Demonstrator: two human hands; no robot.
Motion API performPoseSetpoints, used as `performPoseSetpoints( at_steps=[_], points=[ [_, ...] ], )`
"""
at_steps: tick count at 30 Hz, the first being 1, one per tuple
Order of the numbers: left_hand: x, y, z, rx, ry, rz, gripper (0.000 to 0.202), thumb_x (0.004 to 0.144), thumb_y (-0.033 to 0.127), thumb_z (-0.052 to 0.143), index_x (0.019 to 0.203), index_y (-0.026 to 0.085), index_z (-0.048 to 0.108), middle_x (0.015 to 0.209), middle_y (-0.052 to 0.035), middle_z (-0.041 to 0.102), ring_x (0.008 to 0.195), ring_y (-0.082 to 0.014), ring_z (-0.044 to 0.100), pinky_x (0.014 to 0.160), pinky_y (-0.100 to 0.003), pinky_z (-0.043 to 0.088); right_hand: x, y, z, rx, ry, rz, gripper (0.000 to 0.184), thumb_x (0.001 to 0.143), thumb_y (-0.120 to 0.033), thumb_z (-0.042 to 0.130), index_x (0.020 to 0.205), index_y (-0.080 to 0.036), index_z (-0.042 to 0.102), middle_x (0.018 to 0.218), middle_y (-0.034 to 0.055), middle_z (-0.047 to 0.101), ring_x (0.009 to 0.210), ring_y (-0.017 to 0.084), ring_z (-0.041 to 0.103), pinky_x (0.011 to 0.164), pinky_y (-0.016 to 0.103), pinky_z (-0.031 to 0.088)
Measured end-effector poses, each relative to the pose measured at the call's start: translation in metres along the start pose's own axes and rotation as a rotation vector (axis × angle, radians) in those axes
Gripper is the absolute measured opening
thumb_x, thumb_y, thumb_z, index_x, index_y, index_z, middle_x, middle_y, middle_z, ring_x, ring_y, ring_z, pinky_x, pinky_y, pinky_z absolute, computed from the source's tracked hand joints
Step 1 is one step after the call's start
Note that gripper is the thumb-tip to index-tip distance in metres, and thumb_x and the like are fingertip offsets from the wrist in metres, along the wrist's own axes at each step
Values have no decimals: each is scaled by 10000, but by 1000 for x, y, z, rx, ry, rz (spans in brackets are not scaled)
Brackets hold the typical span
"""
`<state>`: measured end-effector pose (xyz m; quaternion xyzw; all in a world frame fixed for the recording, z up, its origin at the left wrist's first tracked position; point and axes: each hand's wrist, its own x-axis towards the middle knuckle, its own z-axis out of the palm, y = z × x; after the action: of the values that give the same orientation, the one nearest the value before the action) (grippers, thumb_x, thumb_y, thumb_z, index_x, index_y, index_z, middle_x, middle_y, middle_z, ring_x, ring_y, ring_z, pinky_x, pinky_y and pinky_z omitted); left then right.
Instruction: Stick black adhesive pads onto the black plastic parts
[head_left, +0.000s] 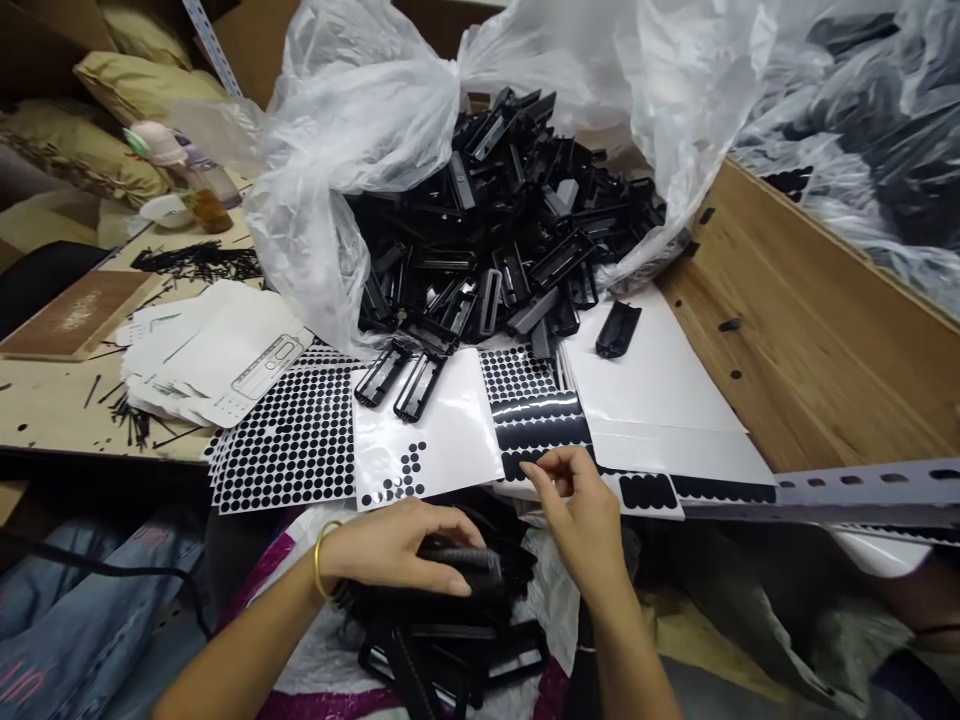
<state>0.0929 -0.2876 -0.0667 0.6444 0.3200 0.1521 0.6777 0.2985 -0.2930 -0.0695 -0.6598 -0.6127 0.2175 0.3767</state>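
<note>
My left hand (397,550), a gold bangle on its wrist, is closed round a black plastic part (469,562) above my lap. My right hand (581,505) reaches to the near edge of a sheet of black oval stickers (536,420), fingertips pinched at one sticker. More black plastic parts (450,650) lie in a heap on my lap below the hands. A large pile of the same black parts (499,230) spills from a clear plastic bag (352,150) on the table.
Sheets of black round dots (292,445) and a mostly peeled white sheet (442,440) lie at the table edge. White backing sheets (660,390) sit to the right, a stack of white cards (210,360) to the left. A perforated metal rail (862,490) crosses at right.
</note>
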Motion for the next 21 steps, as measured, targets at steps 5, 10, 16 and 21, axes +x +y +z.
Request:
performPoseSetpoints(
  at_steps=[5,10,16,21],
  points=[
    [27,0,-36,163,694,53,221,817,363,537,908,186,634,903,-59,664,830,-189,604,746,-284,454,13,-16,46,-26,-325,-127,101,833,-212,471,739,-222,507,730,17,605,685,168,558,624,281,415],
    [63,-14,-67,281,999,-13,167,690,245,678,826,184,605,736,-33,588,824,-226,564,776,-303,388,17,-37,97,-324,-489,-111,120,873,-158,439,930,-193,538,991,103,620,914,225,576,659,305,418],
    [55,-23,-63,93,938,49,293,765,372,598,573,181,486,533,43,410,569,-123,437,590,-241,347,25,-33,97,-385,-512,-80,102,883,-177,447,902,-189,546,918,83,629,837,212,602,643,296,398],
    [46,-32,-42,-142,923,87,389,817,548,451,683,183,462,577,46,448,516,-88,448,513,-217,372,28,-27,92,-312,-492,-59,70,843,-163,475,832,-196,536,880,73,633,797,216,598,627,301,382]
  ],
)
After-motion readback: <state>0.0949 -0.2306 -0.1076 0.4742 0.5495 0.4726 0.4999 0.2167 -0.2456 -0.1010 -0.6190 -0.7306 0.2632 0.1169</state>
